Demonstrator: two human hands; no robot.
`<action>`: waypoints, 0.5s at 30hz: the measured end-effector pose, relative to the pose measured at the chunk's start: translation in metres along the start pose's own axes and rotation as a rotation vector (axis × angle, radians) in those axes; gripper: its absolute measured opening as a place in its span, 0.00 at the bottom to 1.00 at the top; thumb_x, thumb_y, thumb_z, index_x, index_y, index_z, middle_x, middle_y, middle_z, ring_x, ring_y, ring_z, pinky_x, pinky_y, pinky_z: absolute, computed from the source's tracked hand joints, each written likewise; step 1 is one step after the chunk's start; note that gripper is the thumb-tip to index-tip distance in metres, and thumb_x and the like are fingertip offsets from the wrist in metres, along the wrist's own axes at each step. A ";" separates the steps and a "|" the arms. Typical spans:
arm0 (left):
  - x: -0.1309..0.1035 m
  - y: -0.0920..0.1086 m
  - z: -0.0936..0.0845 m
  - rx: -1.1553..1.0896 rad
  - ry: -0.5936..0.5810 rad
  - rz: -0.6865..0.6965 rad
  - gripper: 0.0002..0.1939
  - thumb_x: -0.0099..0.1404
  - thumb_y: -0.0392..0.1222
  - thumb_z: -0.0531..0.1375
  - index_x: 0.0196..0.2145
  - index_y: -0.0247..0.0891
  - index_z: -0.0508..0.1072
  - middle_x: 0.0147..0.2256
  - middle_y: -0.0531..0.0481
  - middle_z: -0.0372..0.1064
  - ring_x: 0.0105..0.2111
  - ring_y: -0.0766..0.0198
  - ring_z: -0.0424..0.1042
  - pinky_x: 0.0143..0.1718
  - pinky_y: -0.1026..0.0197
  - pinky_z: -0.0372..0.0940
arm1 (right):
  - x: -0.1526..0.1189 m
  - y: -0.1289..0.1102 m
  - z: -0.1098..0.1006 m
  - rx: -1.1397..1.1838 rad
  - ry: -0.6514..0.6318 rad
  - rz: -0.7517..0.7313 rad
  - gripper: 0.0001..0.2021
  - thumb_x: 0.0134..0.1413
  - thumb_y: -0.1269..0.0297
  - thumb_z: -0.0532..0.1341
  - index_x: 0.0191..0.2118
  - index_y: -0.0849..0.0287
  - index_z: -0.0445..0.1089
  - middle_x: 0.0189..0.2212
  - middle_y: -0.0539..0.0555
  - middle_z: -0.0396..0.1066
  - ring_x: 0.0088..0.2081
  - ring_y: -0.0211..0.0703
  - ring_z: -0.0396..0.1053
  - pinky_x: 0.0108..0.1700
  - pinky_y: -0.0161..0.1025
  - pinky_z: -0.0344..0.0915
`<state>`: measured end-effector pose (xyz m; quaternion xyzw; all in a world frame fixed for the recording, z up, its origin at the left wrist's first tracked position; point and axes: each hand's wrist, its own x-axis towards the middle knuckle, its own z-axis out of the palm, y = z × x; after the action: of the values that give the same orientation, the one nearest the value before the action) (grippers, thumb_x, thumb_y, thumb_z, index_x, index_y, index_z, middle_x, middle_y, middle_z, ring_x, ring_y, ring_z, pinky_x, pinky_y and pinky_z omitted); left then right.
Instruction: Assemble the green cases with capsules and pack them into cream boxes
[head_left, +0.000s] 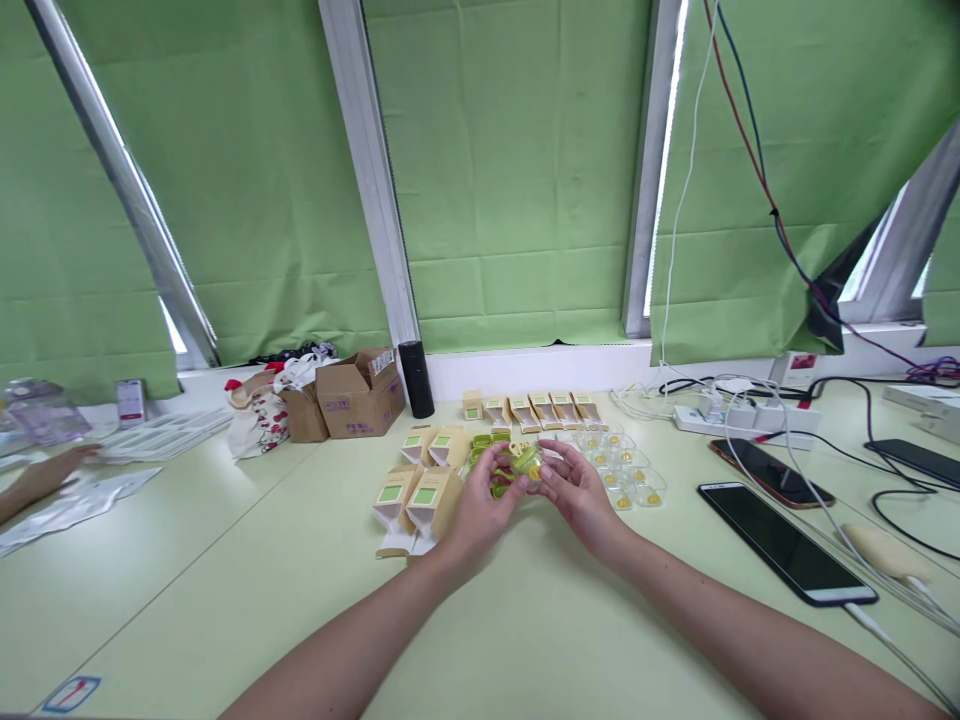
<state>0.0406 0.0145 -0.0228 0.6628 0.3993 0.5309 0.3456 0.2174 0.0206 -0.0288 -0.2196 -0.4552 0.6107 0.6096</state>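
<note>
Holding a small green-and-clear container in both hands, just left of the loose clear cups. Gripping the green part with the curled fingers and thumb of the left hand; pinching the clear part between thumb and fingers of the right hand, nearer the clear cups. Seems light enough for fingertips alone; probably stiff, thin plastic, smooth and apt to slip, perhaps fragile if squeezed hard. Best taken by opposite sides near the rim, with gentle, even pressure. Too small and finger-covered to tell whether closed tight. Note tan boxes farther left of the clear cups.
</note>
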 end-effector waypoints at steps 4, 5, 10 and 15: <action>0.002 0.002 -0.002 -0.020 -0.019 0.013 0.35 0.62 0.57 0.73 0.61 0.41 0.69 0.55 0.38 0.73 0.53 0.50 0.74 0.53 0.50 0.71 | 0.002 0.002 -0.003 -0.121 0.047 -0.064 0.32 0.41 0.56 0.82 0.53 0.51 0.73 0.45 0.56 0.80 0.50 0.52 0.76 0.52 0.48 0.72; 0.002 0.003 -0.002 -0.024 -0.023 0.011 0.35 0.61 0.56 0.73 0.60 0.41 0.70 0.56 0.38 0.73 0.53 0.49 0.74 0.54 0.49 0.70 | 0.002 0.002 -0.003 -0.137 0.047 -0.081 0.33 0.40 0.58 0.82 0.53 0.50 0.73 0.45 0.56 0.80 0.50 0.52 0.76 0.52 0.48 0.72; 0.000 0.008 -0.002 -0.021 -0.038 0.002 0.28 0.60 0.44 0.73 0.57 0.41 0.75 0.58 0.38 0.73 0.55 0.48 0.73 0.58 0.45 0.67 | 0.000 -0.001 -0.001 -0.159 -0.001 -0.123 0.33 0.40 0.58 0.82 0.54 0.49 0.73 0.46 0.56 0.79 0.51 0.54 0.75 0.48 0.46 0.72; -0.003 0.009 -0.004 0.107 -0.034 0.031 0.25 0.62 0.40 0.70 0.57 0.42 0.77 0.57 0.39 0.74 0.56 0.46 0.72 0.60 0.43 0.65 | -0.001 -0.007 -0.003 -0.225 0.081 -0.206 0.23 0.53 0.50 0.75 0.52 0.51 0.74 0.47 0.59 0.79 0.52 0.55 0.73 0.47 0.47 0.71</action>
<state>0.0374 0.0077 -0.0150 0.6952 0.4109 0.5029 0.3082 0.2235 0.0197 -0.0245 -0.2631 -0.5162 0.4804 0.6584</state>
